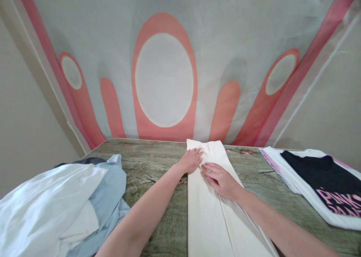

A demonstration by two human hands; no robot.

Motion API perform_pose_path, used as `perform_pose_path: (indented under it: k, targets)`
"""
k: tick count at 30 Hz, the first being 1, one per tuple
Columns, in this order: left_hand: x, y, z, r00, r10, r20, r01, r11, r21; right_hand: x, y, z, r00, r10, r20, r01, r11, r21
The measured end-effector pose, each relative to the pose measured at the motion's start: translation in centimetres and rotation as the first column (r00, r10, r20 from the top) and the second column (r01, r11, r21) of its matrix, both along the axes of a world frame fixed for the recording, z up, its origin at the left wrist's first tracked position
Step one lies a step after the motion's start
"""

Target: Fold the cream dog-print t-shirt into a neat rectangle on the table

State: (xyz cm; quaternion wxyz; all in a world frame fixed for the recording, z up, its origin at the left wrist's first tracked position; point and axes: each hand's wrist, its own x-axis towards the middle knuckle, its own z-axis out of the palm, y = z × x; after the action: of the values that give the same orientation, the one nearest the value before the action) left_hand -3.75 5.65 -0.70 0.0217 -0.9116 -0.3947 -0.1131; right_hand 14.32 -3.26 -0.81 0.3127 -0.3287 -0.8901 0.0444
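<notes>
A long cream garment (pixel 208 219), which looks like a pair of trousers, lies lengthwise on the table with a seam or fold line down its middle. Near its far end my left hand (pixel 191 161) rests flat on the cloth, fingers stretched out. Just below and to the right, my right hand (pixel 221 179) touches the same cloth, its fingers extended leftward and its thumb bent beneath them. A small tan detail shows by the right fingertips, too small to make out. Part of the garment's right side is hidden under my right forearm.
On the left of the wood-grain table (pixel 152 151) sits a loose heap of white cloth (pixel 50 197) and light blue cloth (pixel 113 185). Folded clothes are stacked at right, with a black printed shirt (pixel 324 178) on top. A patterned backdrop (pixel 225 31) hangs behind the table's far edge.
</notes>
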Motion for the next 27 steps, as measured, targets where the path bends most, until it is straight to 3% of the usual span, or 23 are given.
perform_pose_path:
  k: [6,9,13,16,21,27]
  targets:
    - [-0.4,-0.1,-0.5,0.999,0.015,0.035,-0.014,0.999,-0.038,0.9,0.2,0.2,0.938,-0.250,-0.238,0.243,0.968,-0.058]
    - [-0.3,-0.1,-0.1,0.995,0.004,0.103,0.000,0.999,-0.041,1.4,0.7,0.0,0.908,-0.309,-0.284,0.291,0.951,-0.105]
    - [0.1,-0.3,0.5,0.977,-0.096,0.191,0.103,0.994,-0.026,1.4,0.8,-0.1,0.925,-0.285,-0.252,0.266,0.958,-0.108]
    - [0.4,-0.6,0.5,0.978,-0.142,0.156,0.153,0.986,-0.059,1.1,0.5,0.0,0.942,-0.264,-0.207,0.256,0.964,-0.065]
    - [0.5,-1.2,0.1,0.992,-0.121,0.026,0.123,0.983,-0.133,0.8,0.3,0.2,0.966,-0.220,-0.138,0.220,0.975,-0.014]
    - [0.4,-1.8,0.8,0.995,-0.100,0.012,0.101,0.992,-0.076,0.4,0.3,0.6,0.980,-0.154,-0.125,0.151,0.988,-0.030]
